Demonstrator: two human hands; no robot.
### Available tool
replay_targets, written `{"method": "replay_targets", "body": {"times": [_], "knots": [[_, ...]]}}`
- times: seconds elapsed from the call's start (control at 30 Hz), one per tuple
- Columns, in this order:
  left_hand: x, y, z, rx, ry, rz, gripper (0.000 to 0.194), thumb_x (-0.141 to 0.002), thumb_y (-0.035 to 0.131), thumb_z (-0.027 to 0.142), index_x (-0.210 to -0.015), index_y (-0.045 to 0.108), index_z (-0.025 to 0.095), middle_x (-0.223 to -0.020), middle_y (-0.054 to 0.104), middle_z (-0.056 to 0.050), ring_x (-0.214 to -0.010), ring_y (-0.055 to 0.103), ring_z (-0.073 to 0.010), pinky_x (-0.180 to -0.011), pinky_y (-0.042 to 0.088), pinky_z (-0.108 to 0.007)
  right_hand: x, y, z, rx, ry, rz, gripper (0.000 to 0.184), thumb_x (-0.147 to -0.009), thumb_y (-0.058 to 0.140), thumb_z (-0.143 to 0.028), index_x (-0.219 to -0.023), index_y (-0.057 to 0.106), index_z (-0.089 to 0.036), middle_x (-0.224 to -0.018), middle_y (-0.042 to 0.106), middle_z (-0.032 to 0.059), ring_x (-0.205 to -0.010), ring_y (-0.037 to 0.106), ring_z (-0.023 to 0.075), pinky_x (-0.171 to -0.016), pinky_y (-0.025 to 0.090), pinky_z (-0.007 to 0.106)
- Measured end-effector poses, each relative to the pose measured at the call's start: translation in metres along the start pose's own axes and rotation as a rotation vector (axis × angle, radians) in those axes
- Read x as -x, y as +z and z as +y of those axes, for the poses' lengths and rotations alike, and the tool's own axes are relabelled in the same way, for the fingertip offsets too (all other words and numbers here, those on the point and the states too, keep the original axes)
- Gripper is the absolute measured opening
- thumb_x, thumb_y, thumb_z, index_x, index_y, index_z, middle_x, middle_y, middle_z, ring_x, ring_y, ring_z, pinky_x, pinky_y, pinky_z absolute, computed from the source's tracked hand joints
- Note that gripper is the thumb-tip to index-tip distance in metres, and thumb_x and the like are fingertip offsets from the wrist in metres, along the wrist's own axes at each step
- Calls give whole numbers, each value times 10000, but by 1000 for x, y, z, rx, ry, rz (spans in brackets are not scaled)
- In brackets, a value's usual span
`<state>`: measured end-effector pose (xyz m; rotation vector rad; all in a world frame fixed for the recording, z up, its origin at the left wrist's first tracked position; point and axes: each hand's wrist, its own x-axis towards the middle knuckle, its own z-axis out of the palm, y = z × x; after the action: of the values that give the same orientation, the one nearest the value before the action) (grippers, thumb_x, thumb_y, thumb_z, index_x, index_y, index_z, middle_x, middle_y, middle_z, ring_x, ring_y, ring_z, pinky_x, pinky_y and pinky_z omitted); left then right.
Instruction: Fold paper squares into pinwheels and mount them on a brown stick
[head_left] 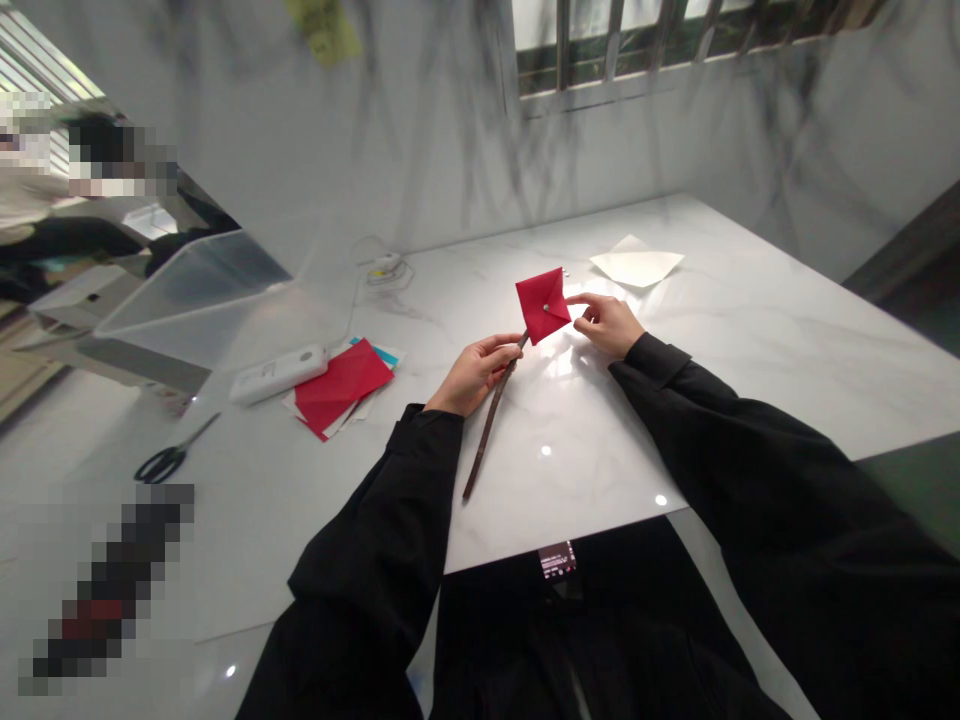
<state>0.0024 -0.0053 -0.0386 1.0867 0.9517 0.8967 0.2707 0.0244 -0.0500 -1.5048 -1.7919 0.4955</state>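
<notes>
A red folded paper square [543,304] with a small pin at its centre sits on the top end of a thin brown stick [489,422]. My left hand [474,373] is closed round the upper part of the stick, just under the paper. My right hand [609,322] is beside the paper on the right, with the forefinger stretched out and touching the paper's right corner and the other fingers curled in. Both are held a little above the white marble table [735,340].
A stack of coloured paper sheets, red on top [341,386], lies left of my hands, with a white oblong device [277,373] next to it. Black scissors [171,459] lie further left. A clear plastic box [202,295] and a white folded sheet [637,264] are also there. A person sits at far left.
</notes>
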Motion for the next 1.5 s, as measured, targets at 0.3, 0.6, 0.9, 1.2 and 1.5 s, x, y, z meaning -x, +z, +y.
{"method": "replay_targets", "body": {"times": [0.3, 0.6, 0.9, 1.2, 1.5], "knots": [[0, 0, 0, 11, -11, 7, 420, -728, 898, 307, -1107, 784, 166, -934, 741, -59, -824, 619, -127, -843, 494, -280, 2, 2, -2, -3, -24, -34, 553, -795, 584, -200, -1323, 750, -187, -741, 741, 16, -686, 646, 194, -778, 501, 325], [-1, -1, -1, 10, 10, -11, 407, -754, 884, 297, -1121, 778, 157, -944, 729, -56, -825, 605, -120, -847, 477, -273, 0, 2, 0, -12, -24, -33, 557, -782, 589, -194, -1315, 751, -185, -759, 751, 18, -676, 634, 189, -771, 496, 321], [0, 0, 0, -6, 2, -2, 425, -757, 882, 310, -1144, 777, 169, -965, 732, -59, -844, 615, -127, -853, 486, -277, 0, 1, 0, -50, -11, -9, 685, -766, 594, -214, -1447, 659, -177, -751, 750, 5, -671, 642, 196, -772, 508, 328], [0, 0, 1, 3, 8, -7, 405, -752, 886, 297, -1123, 785, 170, -950, 733, -54, -837, 612, -120, -843, 485, -267, 0, 0, 0, -47, -6, 1, 630, -771, 599, -215, -1391, 704, -177, -763, 757, 18, -689, 647, 200, -793, 511, 338], [1, 2, 2, 23, 0, 15, 477, -695, 931, 316, -1118, 778, 157, -939, 740, -53, -818, 611, -115, -820, 491, -259, 0, 3, -2, 12, -13, -79, 447, -793, 607, -204, -1191, 807, -171, -765, 752, 25, -683, 644, 182, -763, 497, 302]]}}
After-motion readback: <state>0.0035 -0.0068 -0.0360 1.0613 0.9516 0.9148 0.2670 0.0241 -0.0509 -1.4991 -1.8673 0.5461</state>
